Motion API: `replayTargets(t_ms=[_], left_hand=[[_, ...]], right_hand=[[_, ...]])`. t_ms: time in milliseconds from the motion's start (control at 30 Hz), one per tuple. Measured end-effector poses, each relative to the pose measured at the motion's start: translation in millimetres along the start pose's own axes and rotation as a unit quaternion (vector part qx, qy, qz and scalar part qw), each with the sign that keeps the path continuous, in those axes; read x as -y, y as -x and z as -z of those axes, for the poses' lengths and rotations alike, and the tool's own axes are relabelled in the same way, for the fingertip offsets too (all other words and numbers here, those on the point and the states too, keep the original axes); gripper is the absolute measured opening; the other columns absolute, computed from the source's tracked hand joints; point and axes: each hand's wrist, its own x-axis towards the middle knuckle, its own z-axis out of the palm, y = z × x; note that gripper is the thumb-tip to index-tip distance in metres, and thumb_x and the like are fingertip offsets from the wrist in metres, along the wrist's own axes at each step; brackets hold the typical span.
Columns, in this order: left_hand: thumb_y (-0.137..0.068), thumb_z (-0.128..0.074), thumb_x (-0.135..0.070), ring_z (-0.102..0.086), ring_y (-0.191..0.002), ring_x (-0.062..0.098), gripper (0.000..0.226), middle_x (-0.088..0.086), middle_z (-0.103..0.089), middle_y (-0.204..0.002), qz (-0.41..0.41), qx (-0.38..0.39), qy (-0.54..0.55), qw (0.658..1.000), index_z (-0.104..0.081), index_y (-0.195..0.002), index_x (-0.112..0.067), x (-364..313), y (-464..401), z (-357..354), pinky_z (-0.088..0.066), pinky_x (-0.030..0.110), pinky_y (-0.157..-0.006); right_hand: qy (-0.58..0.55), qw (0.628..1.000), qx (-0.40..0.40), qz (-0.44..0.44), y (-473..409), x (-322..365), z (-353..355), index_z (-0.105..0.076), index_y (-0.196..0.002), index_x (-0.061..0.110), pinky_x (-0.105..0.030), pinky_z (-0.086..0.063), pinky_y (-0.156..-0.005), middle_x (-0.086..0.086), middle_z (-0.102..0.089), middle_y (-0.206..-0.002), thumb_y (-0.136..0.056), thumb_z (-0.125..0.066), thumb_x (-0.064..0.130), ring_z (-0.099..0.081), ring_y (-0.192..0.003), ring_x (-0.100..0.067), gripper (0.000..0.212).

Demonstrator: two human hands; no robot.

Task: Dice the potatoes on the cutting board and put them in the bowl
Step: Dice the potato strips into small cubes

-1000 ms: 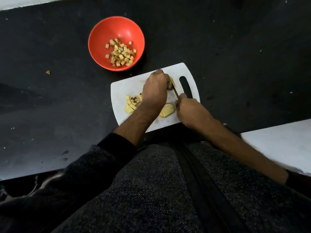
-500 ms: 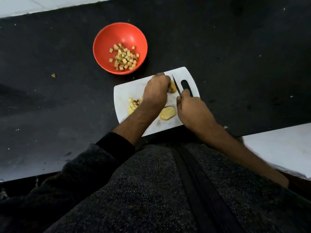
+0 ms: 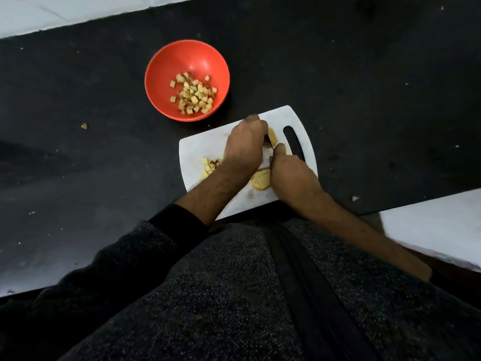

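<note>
A white cutting board [image 3: 205, 147] lies on the black counter. My left hand [image 3: 244, 147] holds a potato piece [image 3: 272, 135] down near the board's far side. My right hand [image 3: 291, 173] grips a knife whose blade is mostly hidden between the two hands, at that piece. A scored potato slice [image 3: 261, 181] lies near the board's front, and several diced cubes [image 3: 209, 165] lie left of my left wrist. A red bowl [image 3: 187, 56] with several potato cubes stands beyond the board to the left.
A stray potato scrap [image 3: 84, 125] lies on the black counter [image 3: 364, 87] far left, another [image 3: 354, 198] right of the board. A white surface [image 3: 429, 225] sits at the right front. A white wall edge [image 3: 65, 14] runs along the back left.
The knife blade, raised and visible half a second ago, has come down into the potato piece and is now hidden. The camera view shifted slightly; my left hand stayed on the piece.
</note>
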Motion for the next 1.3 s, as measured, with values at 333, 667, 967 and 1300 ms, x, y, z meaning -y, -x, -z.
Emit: replayTargets(t_ms=[333, 667, 967, 1300], left_hand=[[-0.087, -0.069, -0.006, -0.065, -0.085, 0.023, 0.008, 0.010, -0.066, -0.098, 0.040, -0.014, 0.010, 0.999, -0.072, -0.095, -0.008, -6, -1, -2, -0.059, 0.039, -0.076], [-0.089, -0.060, 0.003, -0.063, -0.077, 0.021, 0.017, 0.008, -0.065, -0.088, 0.058, -0.033, -0.002, 0.998, -0.071, -0.088, -0.009, -4, -1, -5, -0.059, 0.037, -0.072], [-0.090, -0.062, -0.001, -0.059, -0.076, 0.019, 0.014, 0.006, -0.060, -0.088, 0.042, -0.034, -0.014, 0.998, -0.067, -0.083, -0.011, -3, 3, -2, -0.054, 0.033, -0.067], [-0.090, -0.059, 0.002, -0.065, -0.086, 0.026, 0.015, 0.012, -0.065, -0.098, 0.038, -0.003, -0.028, 0.999, -0.071, -0.094, -0.007, 0, -3, 2, -0.051, 0.034, -0.069]], right_hand=[[-0.014, 1.000, 0.015, -0.021, -12, 6, 11, -0.043, -0.123, 0.009, -0.040, -0.043, -0.072, -0.013, -0.064, -0.108, -0.102, -0.036, 0.022, -0.063, -0.095, -0.031, 0.026], [0.014, 0.998, 0.053, 0.009, 33, -19, 3, -0.040, -0.115, 0.005, -0.039, -0.037, -0.064, -0.020, -0.064, -0.101, -0.101, -0.035, 0.013, -0.065, -0.090, -0.040, 0.017], [-0.009, 1.000, -0.015, 0.018, 45, -11, 28, -0.031, -0.099, 0.016, -0.036, -0.033, -0.062, -0.008, -0.049, -0.082, -0.107, -0.030, 0.030, -0.052, -0.073, -0.031, 0.016], [-0.027, 1.000, 0.016, -0.001, 2, 4, 14, -0.042, -0.127, 0.009, -0.041, -0.043, -0.070, -0.017, -0.064, -0.103, -0.105, -0.032, 0.030, -0.062, -0.090, -0.036, 0.032]])
